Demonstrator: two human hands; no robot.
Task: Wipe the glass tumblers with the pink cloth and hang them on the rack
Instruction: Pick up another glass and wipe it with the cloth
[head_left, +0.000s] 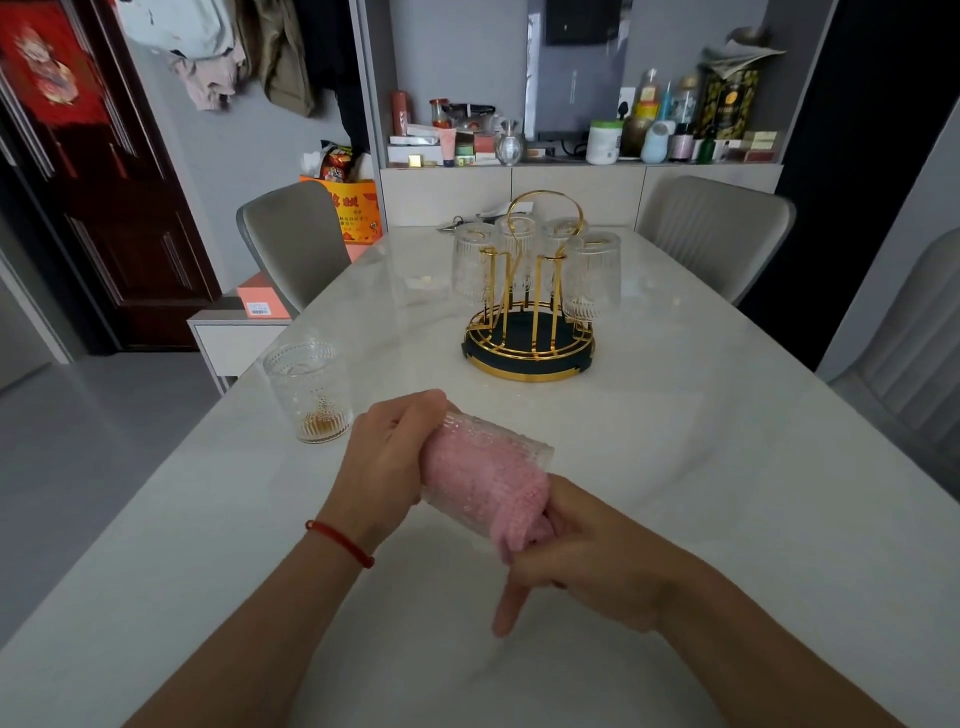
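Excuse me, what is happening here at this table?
A person is wiping a glass tumbler. The left hand grips it by its base, tilted on its side above the white table, while the right hand holds the pink cloth stuffed inside it. Four tumblers already hang upside down on the gold rack. One more tumbler stands upright on the table to the left, waiting.
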